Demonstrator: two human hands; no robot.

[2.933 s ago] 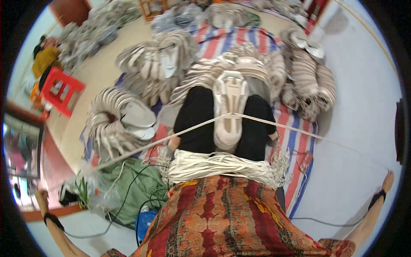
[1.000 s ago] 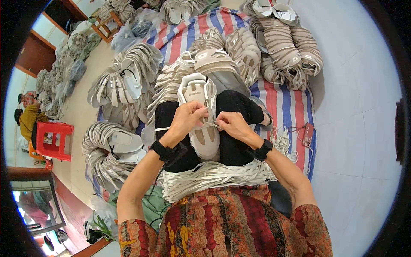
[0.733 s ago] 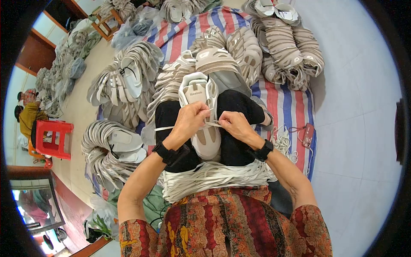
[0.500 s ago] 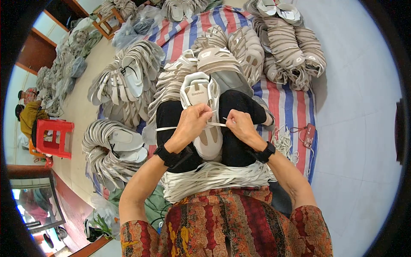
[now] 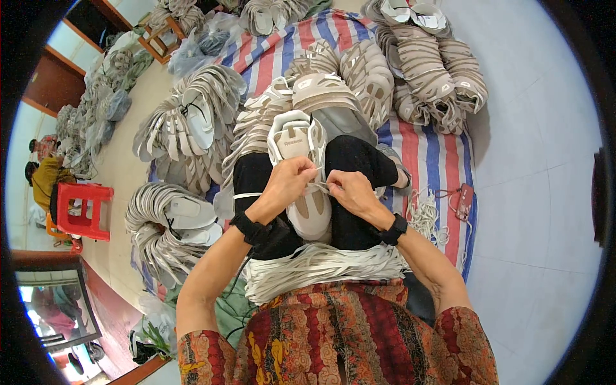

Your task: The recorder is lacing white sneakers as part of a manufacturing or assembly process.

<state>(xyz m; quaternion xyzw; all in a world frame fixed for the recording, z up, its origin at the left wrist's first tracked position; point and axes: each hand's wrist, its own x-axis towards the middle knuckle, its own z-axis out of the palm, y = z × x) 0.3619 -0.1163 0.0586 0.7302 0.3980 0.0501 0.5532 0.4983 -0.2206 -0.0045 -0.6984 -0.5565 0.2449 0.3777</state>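
Observation:
A beige and white shoe upper lies lengthwise between my knees, its toe toward me. My left hand is closed in a pinch over its left side, with a thin white shoelace running out to the left across my black trouser leg. My right hand pinches the lace at the right edge of the eyelets, close to my left fingertips. The hands hide part of the eyelet rows. A thick bundle of white laces lies across my lap.
Stacked shoe uppers stand ahead, with tied rings of uppers at my left and more stacks at far right. Beneath is a striped sheet. A red stool stands left; loose laces and a red phone-like item lie right.
My right hand has moved left, in to the shoe's eyelets; the lace stretched between it and the shoe is now shorter. My left hand stays nearly where it was.

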